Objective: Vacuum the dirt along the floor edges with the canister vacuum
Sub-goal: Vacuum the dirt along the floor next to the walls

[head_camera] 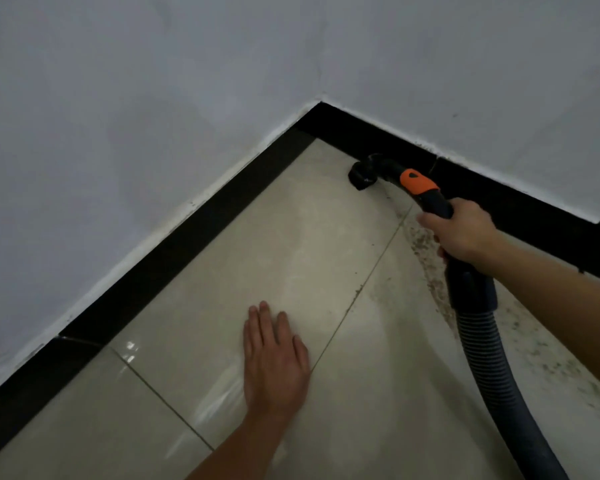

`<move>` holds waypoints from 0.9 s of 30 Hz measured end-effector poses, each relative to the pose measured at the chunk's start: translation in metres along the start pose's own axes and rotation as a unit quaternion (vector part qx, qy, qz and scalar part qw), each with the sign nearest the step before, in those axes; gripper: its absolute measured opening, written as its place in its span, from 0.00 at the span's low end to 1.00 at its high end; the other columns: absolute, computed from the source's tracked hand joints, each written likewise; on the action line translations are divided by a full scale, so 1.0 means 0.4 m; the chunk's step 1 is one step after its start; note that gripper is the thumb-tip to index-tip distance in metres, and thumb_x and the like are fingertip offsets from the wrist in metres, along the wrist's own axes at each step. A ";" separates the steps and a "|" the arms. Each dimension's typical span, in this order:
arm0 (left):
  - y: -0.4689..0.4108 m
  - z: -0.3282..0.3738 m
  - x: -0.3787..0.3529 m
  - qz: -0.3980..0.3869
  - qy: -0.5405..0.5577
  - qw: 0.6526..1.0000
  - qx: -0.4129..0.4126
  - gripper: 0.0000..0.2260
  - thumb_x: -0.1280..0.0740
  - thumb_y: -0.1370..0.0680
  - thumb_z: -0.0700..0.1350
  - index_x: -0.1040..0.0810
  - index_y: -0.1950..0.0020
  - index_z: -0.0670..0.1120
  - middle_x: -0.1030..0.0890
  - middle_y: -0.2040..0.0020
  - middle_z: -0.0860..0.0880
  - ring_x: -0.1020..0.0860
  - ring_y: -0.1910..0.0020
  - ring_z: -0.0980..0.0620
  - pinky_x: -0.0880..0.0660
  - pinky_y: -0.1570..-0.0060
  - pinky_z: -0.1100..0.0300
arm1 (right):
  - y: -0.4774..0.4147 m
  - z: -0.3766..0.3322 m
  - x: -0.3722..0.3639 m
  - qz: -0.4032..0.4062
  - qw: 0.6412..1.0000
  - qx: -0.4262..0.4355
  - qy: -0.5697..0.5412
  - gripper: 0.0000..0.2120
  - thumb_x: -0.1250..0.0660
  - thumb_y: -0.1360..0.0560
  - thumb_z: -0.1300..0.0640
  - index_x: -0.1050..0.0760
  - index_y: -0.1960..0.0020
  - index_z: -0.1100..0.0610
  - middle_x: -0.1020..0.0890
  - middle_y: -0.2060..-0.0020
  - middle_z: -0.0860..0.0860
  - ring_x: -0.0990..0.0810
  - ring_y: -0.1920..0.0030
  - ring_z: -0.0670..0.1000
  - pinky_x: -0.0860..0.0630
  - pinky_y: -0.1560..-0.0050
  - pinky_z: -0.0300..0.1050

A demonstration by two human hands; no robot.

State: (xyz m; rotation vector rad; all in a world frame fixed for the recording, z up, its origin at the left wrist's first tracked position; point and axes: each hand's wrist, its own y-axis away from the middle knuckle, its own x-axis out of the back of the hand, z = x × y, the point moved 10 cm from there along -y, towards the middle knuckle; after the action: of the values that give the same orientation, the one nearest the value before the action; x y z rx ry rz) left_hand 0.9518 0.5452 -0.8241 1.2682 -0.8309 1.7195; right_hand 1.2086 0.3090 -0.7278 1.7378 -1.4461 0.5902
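CORNER WORK: A person's right hand (461,233) is wrapped round the dark vacuum handle (434,202), just behind its orange collar (418,183). It sets the black nozzle (361,176) against the foot of the black skirting (174,244) at 1 o'clock, a little short of the room corner at 12. The forward grip likely helps steer the tip along the wall line. At 6 o'clock the left hand (274,355) lies flat over the pale tile (257,237), fingers straight and close together. It probably steadies a low crouch, though whether it bears weight cannot be told. Dirt (430,268) speckles the floor at 3 to 4 o'clock beside the skirting, around the ribbed hose (489,368), not yet collected. Open tile stretches toward 7 o'clock, and the two skirting runs close off 12. The canister is out of view.
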 end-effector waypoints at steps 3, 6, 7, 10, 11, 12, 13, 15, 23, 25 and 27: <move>0.002 0.002 0.002 0.001 -0.012 1.000 -0.003 0.23 0.47 0.22 0.48 0.25 0.34 0.37 0.32 0.29 0.34 0.36 0.28 0.35 0.38 0.29 0.42 | -0.066 -0.070 -0.035 0.007 1.000 0.025 -0.008 0.16 0.30 0.25 0.46 0.27 0.45 0.57 0.19 0.62 0.57 0.19 0.71 0.55 0.23 0.69 0.46; 0.003 0.001 -0.002 -0.004 -0.018 1.000 -0.003 0.23 0.47 0.22 0.48 0.26 0.34 0.37 0.32 0.29 0.34 0.36 0.28 0.36 0.40 0.28 0.43 | -0.110 -0.131 -0.086 0.005 0.999 0.045 -0.016 0.17 0.31 0.25 0.45 0.27 0.45 0.56 0.19 0.61 0.57 0.18 0.70 0.56 0.19 0.66 0.51; 0.003 0.002 -0.004 -0.006 -0.021 1.000 -0.004 0.23 0.47 0.22 0.48 0.26 0.34 0.37 0.33 0.28 0.34 0.37 0.27 0.36 0.41 0.28 0.44 | -0.121 -0.149 -0.105 0.002 0.999 0.045 -0.022 0.17 0.31 0.25 0.45 0.28 0.44 0.56 0.19 0.61 0.57 0.18 0.69 0.56 0.19 0.65 0.52; 0.001 0.003 -0.009 -0.014 -0.032 0.999 -0.008 0.23 0.46 0.22 0.48 0.26 0.33 0.38 0.34 0.28 0.34 0.38 0.26 0.36 0.43 0.29 0.44 | -0.139 -0.188 -0.145 -0.004 0.998 0.045 -0.039 0.18 0.32 0.24 0.45 0.28 0.43 0.57 0.20 0.61 0.57 0.18 0.68 0.56 0.17 0.63 0.54; -0.002 0.002 -0.009 -0.013 -0.035 0.999 -0.007 0.23 0.46 0.22 0.49 0.26 0.33 0.38 0.34 0.28 0.34 0.38 0.26 0.36 0.43 0.29 0.44 | -0.141 -0.194 -0.152 -0.009 0.998 0.043 -0.048 0.18 0.32 0.24 0.46 0.28 0.42 0.57 0.20 0.61 0.56 0.19 0.69 0.56 0.18 0.64 0.54; -0.002 0.001 -0.010 -0.012 -0.038 0.999 -0.005 0.23 0.46 0.22 0.49 0.26 0.33 0.38 0.34 0.28 0.34 0.38 0.26 0.36 0.43 0.29 0.44 | -0.140 -0.197 -0.156 -0.018 0.997 0.041 -0.060 0.18 0.31 0.24 0.46 0.28 0.42 0.57 0.21 0.61 0.56 0.20 0.70 0.55 0.19 0.66 0.52; -0.001 0.001 -0.011 -0.013 -0.039 0.999 -0.003 0.23 0.47 0.22 0.49 0.26 0.33 0.38 0.34 0.27 0.34 0.38 0.26 0.36 0.43 0.29 0.44 | -0.138 -0.196 -0.156 -0.031 0.996 0.039 -0.071 0.17 0.31 0.24 0.47 0.28 0.42 0.57 0.21 0.62 0.56 0.21 0.71 0.54 0.21 0.69 0.50; 0.000 -0.001 -0.013 -0.018 -0.038 0.999 -0.006 0.23 0.47 0.22 0.49 0.27 0.33 0.38 0.34 0.27 0.34 0.38 0.26 0.36 0.41 0.28 0.43 | -0.129 -0.198 -0.144 -0.064 0.994 0.039 -0.078 0.15 0.29 0.25 0.49 0.28 0.44 0.56 0.22 0.64 0.56 0.23 0.74 0.52 0.25 0.74 0.45; -0.002 -0.003 -0.010 -0.015 -0.029 0.999 -0.004 0.24 0.48 0.22 0.49 0.27 0.33 0.37 0.33 0.28 0.34 0.37 0.27 0.36 0.39 0.28 0.42 | 0.000 -0.070 0.012 -0.066 0.995 0.035 0.066 0.11 0.29 0.24 0.52 0.28 0.47 0.54 0.20 0.66 0.56 0.21 0.77 0.51 0.27 0.76 0.41; -0.001 -0.004 -0.004 -0.009 -0.019 1.000 -0.002 0.24 0.48 0.23 0.49 0.26 0.34 0.37 0.32 0.29 0.34 0.36 0.28 0.35 0.38 0.29 0.42 | 0.052 -0.015 0.037 -0.087 0.994 0.020 0.069 0.09 0.28 0.26 0.56 0.27 0.51 0.55 0.20 0.69 0.56 0.23 0.80 0.49 0.28 0.78 0.40; 0.002 -0.002 0.003 -0.007 -0.010 1.000 -0.003 0.24 0.48 0.23 0.49 0.26 0.34 0.37 0.32 0.29 0.34 0.35 0.29 0.35 0.37 0.30 0.42 | 0.116 0.045 0.055 -0.113 0.992 0.003 0.061 0.08 0.28 0.27 0.60 0.26 0.52 0.56 0.21 0.74 0.55 0.24 0.81 0.51 0.27 0.77 0.42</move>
State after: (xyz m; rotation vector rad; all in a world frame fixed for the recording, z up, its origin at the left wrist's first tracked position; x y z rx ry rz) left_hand 0.9506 0.5459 -0.8232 1.2869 -0.8362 1.6950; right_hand 1.1671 0.2795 -0.7090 1.8058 -1.1457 0.5693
